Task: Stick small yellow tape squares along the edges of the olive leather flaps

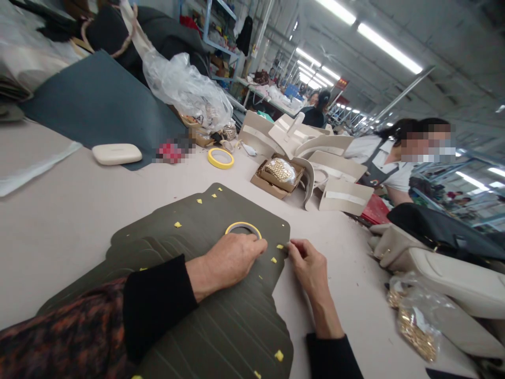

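Observation:
Several dark olive, flat cut panels (158,247) lie overlapped in a fanned stack on the table, with small yellow bits of tape (178,225) stuck on them. My left hand (229,260) rests over the panels, its fingers closed round the near edge of a roll of yellow tape (233,227). At the panels' right edge is my right hand (309,259), thumb and forefinger pinched together beside a yellow bit of tape (280,246). Whatever sits between those fingertips is too small to make out.
A second yellow tape roll (221,158) and a cream case (117,154) lie farther back. Beige bag parts (343,197) stand behind an open carton (272,187). Bags of gold hardware (418,331) and beige bags (453,273) crowd the right. A co-worker (389,152) is beyond.

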Demonstrator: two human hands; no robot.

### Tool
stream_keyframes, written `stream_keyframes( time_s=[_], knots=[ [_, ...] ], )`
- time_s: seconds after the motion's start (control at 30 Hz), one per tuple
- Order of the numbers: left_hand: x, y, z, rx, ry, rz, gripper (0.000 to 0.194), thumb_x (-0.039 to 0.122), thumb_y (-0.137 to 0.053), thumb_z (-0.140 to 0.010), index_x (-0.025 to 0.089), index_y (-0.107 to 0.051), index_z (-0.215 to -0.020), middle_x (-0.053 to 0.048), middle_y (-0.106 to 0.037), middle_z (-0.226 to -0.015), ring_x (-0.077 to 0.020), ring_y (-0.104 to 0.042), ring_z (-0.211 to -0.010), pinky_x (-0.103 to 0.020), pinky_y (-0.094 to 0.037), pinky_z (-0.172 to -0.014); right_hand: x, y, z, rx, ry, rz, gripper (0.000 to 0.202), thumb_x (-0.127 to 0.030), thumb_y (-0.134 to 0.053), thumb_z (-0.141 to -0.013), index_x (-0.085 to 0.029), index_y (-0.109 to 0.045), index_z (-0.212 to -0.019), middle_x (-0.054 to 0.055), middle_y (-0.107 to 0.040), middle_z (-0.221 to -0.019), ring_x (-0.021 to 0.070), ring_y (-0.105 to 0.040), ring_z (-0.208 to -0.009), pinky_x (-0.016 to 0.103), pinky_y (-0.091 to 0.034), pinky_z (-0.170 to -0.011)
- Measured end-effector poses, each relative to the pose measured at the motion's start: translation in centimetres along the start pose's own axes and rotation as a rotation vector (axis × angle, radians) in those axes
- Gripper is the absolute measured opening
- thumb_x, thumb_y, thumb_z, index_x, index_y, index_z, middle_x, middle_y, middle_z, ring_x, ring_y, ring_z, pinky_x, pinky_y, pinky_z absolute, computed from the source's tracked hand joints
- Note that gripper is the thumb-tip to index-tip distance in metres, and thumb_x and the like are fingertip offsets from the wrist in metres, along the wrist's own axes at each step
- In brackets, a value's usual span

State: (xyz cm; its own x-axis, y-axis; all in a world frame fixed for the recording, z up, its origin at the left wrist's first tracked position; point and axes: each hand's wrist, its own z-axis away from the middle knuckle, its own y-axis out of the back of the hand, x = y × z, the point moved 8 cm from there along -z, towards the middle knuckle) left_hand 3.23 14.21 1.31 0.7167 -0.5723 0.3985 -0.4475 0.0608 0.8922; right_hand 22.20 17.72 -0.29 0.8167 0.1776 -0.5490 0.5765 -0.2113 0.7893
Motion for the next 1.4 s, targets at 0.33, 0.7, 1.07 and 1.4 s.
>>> stream_keyframes(
  time_s=[0.33, 0.7, 1.07, 1.4],
  knots=[
    [0.5, 1.1, -0.4, 0.074, -0.036, 0.089, 0.013, 0.017, -0.044, -0.093, 0.020, -0.056, -0.092, -0.001, -0.064, -0.089, -0.0158, -0.061, -0.081, -0.025, -0.044, -0.069, -1.6, -2.6, -0.3, -0.139, 0.093, 0.334, 0.023, -0.027, -0.050, -0.086, -0.020, -0.071, -0.082, 0.006, -0.071, -0.078, 0.0203, -0.065, -0.070, 0.029, -0.045, -0.066],
    [0.2, 2.0, 0.0, 0.267, -0.082, 0.223, 0.021, 0.022, -0.042, -0.096, 0.021, -0.054, -0.113, -0.002, -0.068, -0.105, -0.0169, -0.065, -0.095, -0.028, -0.052, -0.082, -0.3, -2.5, -0.4, -0.213, -0.149, 0.173, 0.030, -0.035, -0.052, -0.083, -0.019, -0.073, -0.071, 0.005, -0.073, -0.070, 0.0202, -0.066, -0.067, 0.027, -0.043, -0.060],
    [-0.2, 1.1, -0.2, 0.171, 0.006, 0.188, 0.037, 0.024, -0.047, -0.094, 0.021, -0.036, -0.130, -0.005, -0.068, -0.104, -0.0203, -0.068, -0.090, -0.029, -0.053, -0.075, -8.9, 0.3, 1.9, -0.079, 0.432, -0.273, 0.015, -0.018, -0.058, -0.087, -0.019, -0.067, -0.099, 0.004, -0.070, -0.088, 0.0138, -0.062, -0.075, 0.026, -0.050, -0.069],
    [0.0, 0.9, -0.3, 0.103, -0.025, 0.299, 0.016, 0.017, -0.042, -0.093, 0.023, -0.051, -0.105, 0.001, -0.066, -0.091, -0.0179, -0.065, -0.081, -0.026, -0.042, -0.066, -10.2, -0.1, 3.1, 0.125, 0.547, -0.115, 0.014, -0.011, -0.051, -0.082, -0.018, -0.063, -0.079, 0.000, -0.062, -0.066, 0.0118, -0.057, -0.057, 0.022, -0.045, -0.056]
  ],
)
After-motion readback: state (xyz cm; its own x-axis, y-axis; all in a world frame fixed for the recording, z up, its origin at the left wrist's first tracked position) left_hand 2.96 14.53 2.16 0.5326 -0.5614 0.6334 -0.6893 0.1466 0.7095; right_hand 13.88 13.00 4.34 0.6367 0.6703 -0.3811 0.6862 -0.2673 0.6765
